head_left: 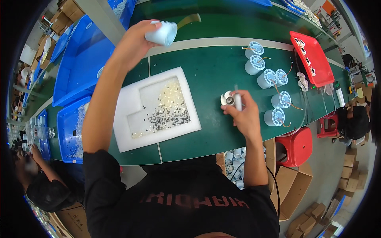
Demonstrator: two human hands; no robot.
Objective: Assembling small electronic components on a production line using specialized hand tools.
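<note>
My left hand point(137, 43) is raised at the far side of the bench, closed round a light blue cylindrical housing point(162, 33) tilted on its side. A blurred tan strip point(190, 20) shows just beyond the housing. Over the bench, my right hand point(247, 113) grips a small white fan impeller point(226, 99) with curved blades and a dark centre. A short whitish tube point(238, 102) is also in that hand. Between my arms lies a white foam tray point(129, 107), its hollow strewn with tiny black pieces point(170, 118) and pale pieces point(170, 93).
Several light blue housings point(274, 116) with thin wires stand at the right. Behind them is a red tray point(319, 63) of small parts. Blue bins point(77, 79) line the left. Below the bench edge are a carton of housings point(236, 160) and a red stool point(295, 146). Another person point(47, 190) works at left.
</note>
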